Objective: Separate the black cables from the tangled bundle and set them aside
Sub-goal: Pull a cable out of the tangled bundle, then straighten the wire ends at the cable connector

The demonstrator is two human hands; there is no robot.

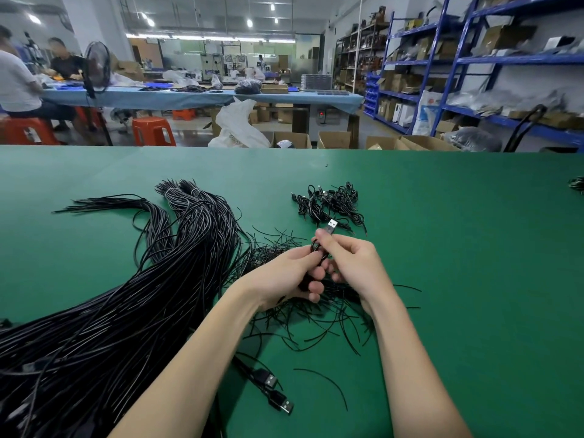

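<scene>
A large bundle of long black cables (132,298) sprawls over the left half of the green table (458,248). In the middle, my left hand (290,276) grips a folded black cable (316,248), fingers curled round its loops. My right hand (350,263) pinches the same cable just below its silver USB plug (331,224), which sticks up beyond the fingertips. Under both hands lies a loose tangle of thin black wires (316,324). A small pile of coiled black cables (328,202) sits farther back.
Two USB plugs (278,393) on black leads lie near the front edge between my forearms. Another dark clump (576,183) shows at the table's far right edge. Beyond the table stand cardboard boxes (335,139), orange stools and blue shelving (474,61); people sit at a far bench.
</scene>
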